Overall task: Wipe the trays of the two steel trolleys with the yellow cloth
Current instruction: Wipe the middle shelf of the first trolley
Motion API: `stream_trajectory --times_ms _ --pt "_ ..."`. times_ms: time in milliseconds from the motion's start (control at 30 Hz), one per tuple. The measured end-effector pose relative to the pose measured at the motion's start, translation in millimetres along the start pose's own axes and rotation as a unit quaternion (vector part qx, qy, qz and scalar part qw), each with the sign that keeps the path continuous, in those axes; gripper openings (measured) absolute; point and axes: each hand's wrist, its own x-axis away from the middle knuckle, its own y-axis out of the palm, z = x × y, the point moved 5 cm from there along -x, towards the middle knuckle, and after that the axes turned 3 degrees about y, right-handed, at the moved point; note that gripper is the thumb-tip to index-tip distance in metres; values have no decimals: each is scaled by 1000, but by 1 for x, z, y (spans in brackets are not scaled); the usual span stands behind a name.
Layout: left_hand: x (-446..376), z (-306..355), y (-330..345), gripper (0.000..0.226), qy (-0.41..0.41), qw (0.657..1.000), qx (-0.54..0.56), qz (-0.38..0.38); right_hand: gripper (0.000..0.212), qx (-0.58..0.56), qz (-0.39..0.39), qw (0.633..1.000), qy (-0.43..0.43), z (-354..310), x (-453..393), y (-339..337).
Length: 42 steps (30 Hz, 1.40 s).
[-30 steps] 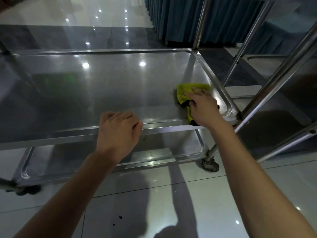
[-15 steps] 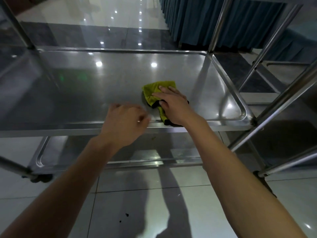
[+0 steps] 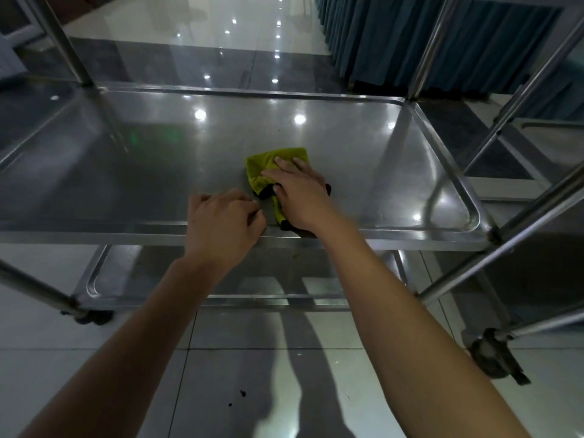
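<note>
The steel trolley (image 3: 448, 235) fills the view; its upper tray (image 3: 126, 172) spans nearly the whole width, with a lower tray (image 3: 104, 273) visible beneath the near rim. Part of a second trolley (image 3: 543, 197) stands just beside it on the right, above a glossy tiled floor (image 3: 221, 374)

The right hand (image 3: 300, 197) lies flat with fingers straight and spread, pressing the yellow cloth (image 3: 268, 167) onto the upper tray slightly right of centre, close to the near rim. One second ago the cloth was at the tray's right end; it has travelled leftward toward the middle. The stroke therefore appears to be a right-to-left pass, and the left half of this tray, the lower tray and the second trolley probably remain to be wiped

The left hand (image 3: 221, 222) rests on the near rim, fingers loosely curled over the edge and holding nothing, apparently steadying the trolley; it has stayed there throughout
</note>
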Motion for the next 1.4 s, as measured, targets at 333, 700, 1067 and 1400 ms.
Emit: stream_trajectory --times_ms 333,700,1067,1400 --pt "-2 2 6 28 -41 999 -28 -20 42 1 15 999 52 47 2 -19" --pt "-1 6 2 26 -46 998 -32 -25 42 33 67 984 160 181 53 -82" --pt "-6 15 1 31 -18 999 -17 -24 42 53 124 954 268 235 80 -113" --pt "9 11 4 31 -44 999 31 -10 41 53 41 987 145 107 -14 -51"
